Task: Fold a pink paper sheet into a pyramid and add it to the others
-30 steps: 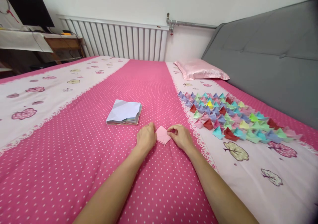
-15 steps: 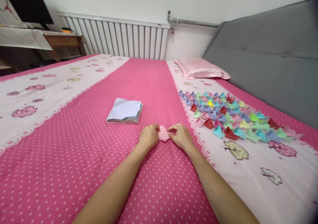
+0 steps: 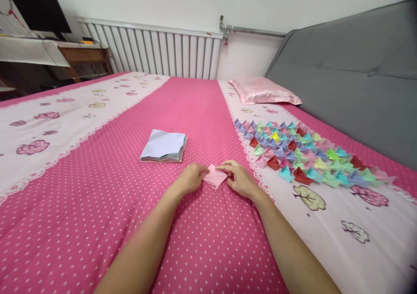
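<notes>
Nearest, we list two bare forearms [image 3: 140, 237], cut off by the lower edge. Left hand [image 3: 191, 178]: fingertips pinching the left corner of the paper. Right hand [image 3: 240, 180]: index finger laid along the upper right edge, thumb by the right corner; whether they close on it we cannot tell.

One folded pink paper [image 3: 215, 179], lying between the hands on the dotted bedspread [image 3: 208, 250]. Half a second ago it was narrower; now it spreads into a wider diamond, the left hand a little farther out. We judge its folding unfinished. Its underside and inner layers are hidden.

Beyond, left: one stack of paper [image 3: 164, 145], a pale sheet uppermost. To the right: rows of folded paper boats [image 3: 302, 176], the far ones overlapping too closely to count. Farther: one pink pillow [image 3: 263, 90]; a white radiator [image 3: 150, 46].
</notes>
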### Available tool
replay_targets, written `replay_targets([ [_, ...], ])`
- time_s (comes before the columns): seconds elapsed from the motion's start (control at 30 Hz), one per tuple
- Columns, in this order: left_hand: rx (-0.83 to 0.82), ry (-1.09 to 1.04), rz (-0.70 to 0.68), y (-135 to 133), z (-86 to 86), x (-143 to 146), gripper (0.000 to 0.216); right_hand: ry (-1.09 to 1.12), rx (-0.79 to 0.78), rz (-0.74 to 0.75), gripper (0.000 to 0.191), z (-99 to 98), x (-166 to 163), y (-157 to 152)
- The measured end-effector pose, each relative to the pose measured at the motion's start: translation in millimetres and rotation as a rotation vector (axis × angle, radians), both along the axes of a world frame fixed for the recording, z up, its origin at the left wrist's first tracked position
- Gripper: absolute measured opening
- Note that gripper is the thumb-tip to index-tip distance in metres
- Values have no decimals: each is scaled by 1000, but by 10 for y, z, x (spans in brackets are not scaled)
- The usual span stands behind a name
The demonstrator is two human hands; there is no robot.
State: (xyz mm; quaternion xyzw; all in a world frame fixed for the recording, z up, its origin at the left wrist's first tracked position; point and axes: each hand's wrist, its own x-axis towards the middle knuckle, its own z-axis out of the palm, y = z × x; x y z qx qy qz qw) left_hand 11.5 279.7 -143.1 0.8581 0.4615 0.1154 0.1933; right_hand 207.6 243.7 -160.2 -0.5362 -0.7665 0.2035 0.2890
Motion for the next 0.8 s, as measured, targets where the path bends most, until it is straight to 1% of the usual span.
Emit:
replay_targets([
  [0.2, 23, -70, -101, -9, 73, -56, 38, 63, 108, 5, 34, -9, -22, 22],
  [0.27, 29, -140, -144, -29, 107, -63, 39, 124, 148, -28, 29, -14, -32, 40],
  [0.33, 21, -259, -171, -43, 136, -57, 43, 238, 173, -67, 24, -10, -42, 52],
  [0.37, -4, -328, -162, -47, 143, -46, 42, 313, 163, -81, 22, -8, -49, 56],
  [0.43, -97, -464, -79, -49, 139, -10, 30, 473, 93, -85, 19, -7, -70, 58],
  [0.5, -251, -608, 39, -50, 119, 39, 18, 619, -7, -60, 21, -10, -101, 53],
  [0.57, -421, -766, 137, -58, 104, 85, 21, 738, -83, -37, 23, -13, -139, 43],
  [0.63, -564, -912, 192, -75, 107, 114, 25, 831, -121, -25, 34, -10, -175, 31],
  [0.73, -656, -1012, 236, -105, 138, 125, 25, 895, -126, -19, 54, 5, -206, 16],
  [0.8, -677, -1027, 230, -119, 161, 121, 25, 896, -104, -15, 57, 16, -208, 11],
])
